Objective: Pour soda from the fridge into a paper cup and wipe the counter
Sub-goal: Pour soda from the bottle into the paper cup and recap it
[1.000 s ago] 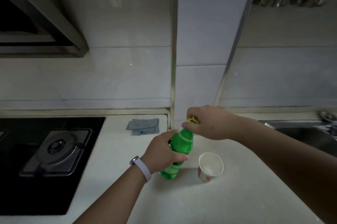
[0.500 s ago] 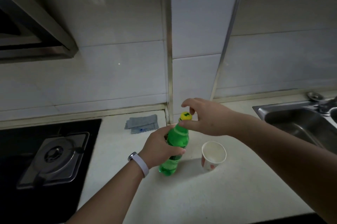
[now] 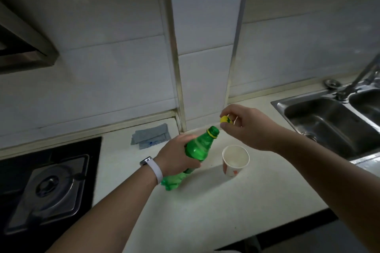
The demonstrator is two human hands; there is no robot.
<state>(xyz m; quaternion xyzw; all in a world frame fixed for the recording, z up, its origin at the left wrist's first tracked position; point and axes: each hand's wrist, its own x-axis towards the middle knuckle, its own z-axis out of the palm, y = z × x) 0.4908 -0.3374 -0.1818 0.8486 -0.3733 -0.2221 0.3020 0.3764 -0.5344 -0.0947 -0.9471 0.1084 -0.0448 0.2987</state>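
A green soda bottle [image 3: 198,145] leans toward the right on the white counter [image 3: 205,207], its mouth open with a yellow ring round the neck. My left hand [image 3: 176,157] grips the bottle round its middle. My right hand [image 3: 244,127] pinches the yellow cap [image 3: 225,119] just above and right of the bottle's mouth. A white paper cup [image 3: 235,160] with a red mark stands upright on the counter right of the bottle, below my right hand; it looks empty. A folded grey cloth [image 3: 151,138] lies by the back wall.
A black gas hob [image 3: 47,187] with a metal burner fills the left side. A steel sink [image 3: 333,125] with a tap [image 3: 357,79] sits at the right. A range hood [image 3: 26,51] hangs at the upper left. The counter's front edge runs at the lower right.
The cap has come off the bottle and my right hand has lifted it up and to the right. The bottle now tilts more toward the cup. The camera has turned slightly right.
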